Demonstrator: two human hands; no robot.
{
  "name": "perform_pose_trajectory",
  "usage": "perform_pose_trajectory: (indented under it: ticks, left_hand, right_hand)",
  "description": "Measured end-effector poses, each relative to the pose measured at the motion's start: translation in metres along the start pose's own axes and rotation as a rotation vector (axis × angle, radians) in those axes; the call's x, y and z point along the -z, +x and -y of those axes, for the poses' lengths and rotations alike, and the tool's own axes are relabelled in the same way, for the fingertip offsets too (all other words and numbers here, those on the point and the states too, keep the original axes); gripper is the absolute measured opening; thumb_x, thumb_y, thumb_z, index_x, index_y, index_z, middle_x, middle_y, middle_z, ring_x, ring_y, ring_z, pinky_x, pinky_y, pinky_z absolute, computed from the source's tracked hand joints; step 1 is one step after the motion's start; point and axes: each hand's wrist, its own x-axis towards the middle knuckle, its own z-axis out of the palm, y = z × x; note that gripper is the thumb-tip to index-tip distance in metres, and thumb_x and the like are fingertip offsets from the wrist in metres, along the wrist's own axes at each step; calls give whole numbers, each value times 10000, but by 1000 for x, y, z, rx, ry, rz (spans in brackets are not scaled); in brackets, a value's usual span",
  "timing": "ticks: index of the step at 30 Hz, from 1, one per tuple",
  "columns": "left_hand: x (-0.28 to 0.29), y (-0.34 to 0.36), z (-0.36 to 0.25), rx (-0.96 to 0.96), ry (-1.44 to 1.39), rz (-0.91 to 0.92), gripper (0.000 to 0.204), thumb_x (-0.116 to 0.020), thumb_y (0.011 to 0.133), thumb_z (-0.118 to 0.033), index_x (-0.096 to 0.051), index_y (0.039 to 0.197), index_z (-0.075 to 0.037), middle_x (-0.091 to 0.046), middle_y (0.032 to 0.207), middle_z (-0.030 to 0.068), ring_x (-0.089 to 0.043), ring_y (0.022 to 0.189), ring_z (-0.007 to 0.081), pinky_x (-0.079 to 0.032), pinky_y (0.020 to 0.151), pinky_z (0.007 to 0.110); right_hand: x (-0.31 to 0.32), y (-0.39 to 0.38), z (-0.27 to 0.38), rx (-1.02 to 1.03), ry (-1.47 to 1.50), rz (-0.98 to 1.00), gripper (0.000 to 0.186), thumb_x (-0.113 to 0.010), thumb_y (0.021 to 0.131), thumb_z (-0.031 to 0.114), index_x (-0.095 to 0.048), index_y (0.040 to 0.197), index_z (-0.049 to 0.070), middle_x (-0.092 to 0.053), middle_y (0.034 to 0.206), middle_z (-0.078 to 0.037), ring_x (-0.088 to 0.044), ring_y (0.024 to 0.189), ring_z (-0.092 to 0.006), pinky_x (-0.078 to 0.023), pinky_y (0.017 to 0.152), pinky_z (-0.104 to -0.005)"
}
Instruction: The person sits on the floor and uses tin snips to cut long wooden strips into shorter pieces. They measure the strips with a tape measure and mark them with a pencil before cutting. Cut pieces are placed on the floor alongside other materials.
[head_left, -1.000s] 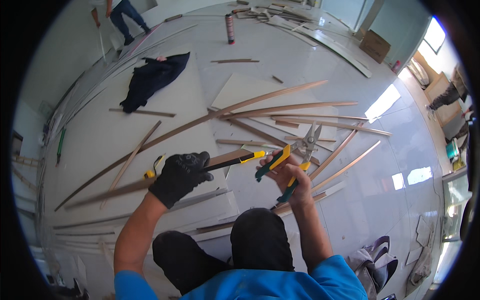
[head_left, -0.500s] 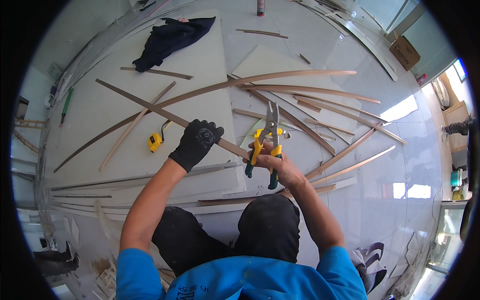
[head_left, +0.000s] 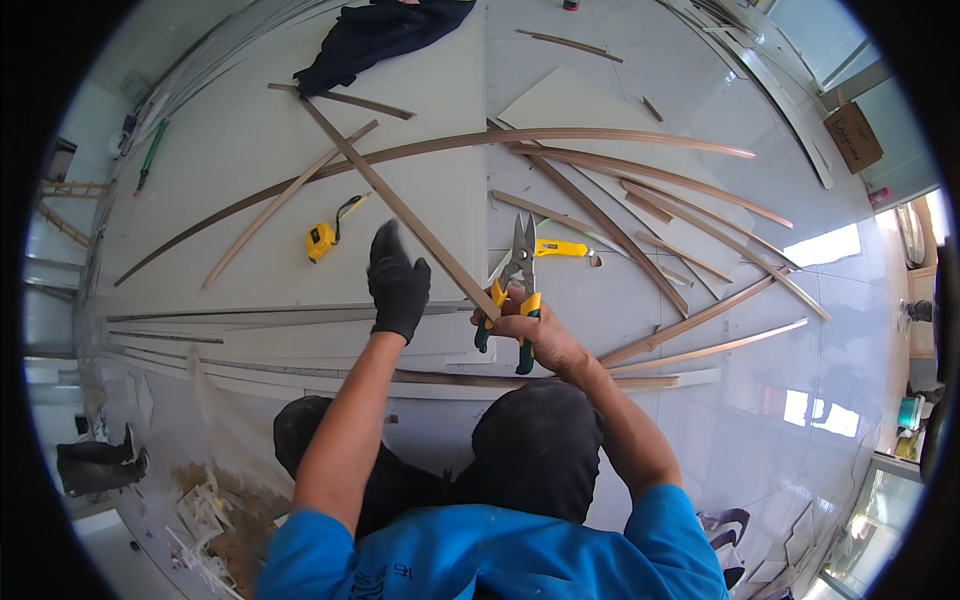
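My left hand (head_left: 398,285), in a black glove, is off the brown trim strip (head_left: 405,215), just to its left; its fingers stretch forward and are slightly blurred. My bare right hand (head_left: 540,325) grips yellow-and-green tin snips (head_left: 525,260), blades parted and pointing away from me. The strip's near end is pinched in the same hand beside the snips' handles. From there the strip slants up to the far left, over other strips. A yellow tape measure (head_left: 321,240) lies on the white board (head_left: 230,265), left of my gloved hand, with its tape partly out.
A yellow utility knife (head_left: 562,248) lies just beyond the snips. Several long brown strips (head_left: 560,134) cross the board and the tiled floor. A dark cloth (head_left: 385,40) lies at the far side, a cardboard box (head_left: 853,137) at the far right. White panels (head_left: 300,340) lie before my knees.
My left hand has let go of the strip and moved off to its left. The strip now slants more steeply, its near end still in my right hand. The whole view has shifted slightly.
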Motion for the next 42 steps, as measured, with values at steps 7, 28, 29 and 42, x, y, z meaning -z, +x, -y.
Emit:
perform_pose_trajectory:
  ticks: [7,28,29,42]
  left_hand:
    - [-33,-18,-33,921,-1523,132,173,-654,939,-241,-595,1016,-97,-582,797,11,-558,660,142,-471,623,266]
    - [13,105,-151,336,-1471,538,378,-648,944,-336,-567,1092,3,-526,710,13,-487,572,111,-415,545,245]
    - [12,108,-153,327,-1470,526,378,-648,944,-334,-567,1095,3,-527,711,15,-490,574,112,-417,545,245]
    - [17,112,-168,276,-1435,543,361,-650,939,-333,-569,1081,-12,-529,711,18,-490,585,108,-425,554,240]
  right_hand:
    - [2,-9,16,-255,-390,-42,464,-662,834,268,-568,1203,4,-648,1061,-92,-579,1012,-180,-445,920,-322]
    - [50,-77,56,-173,-689,132,467,-626,884,361,-565,1163,-9,-651,996,-189,-627,921,-309,-466,903,-408]
    - [50,-77,57,-187,-677,129,464,-625,883,364,-566,1157,-7,-649,983,-183,-624,909,-301,-466,896,-403]
    - [51,-74,61,-98,-662,95,440,-634,853,340,-568,1127,3,-654,973,-156,-617,895,-264,-464,883,-394]
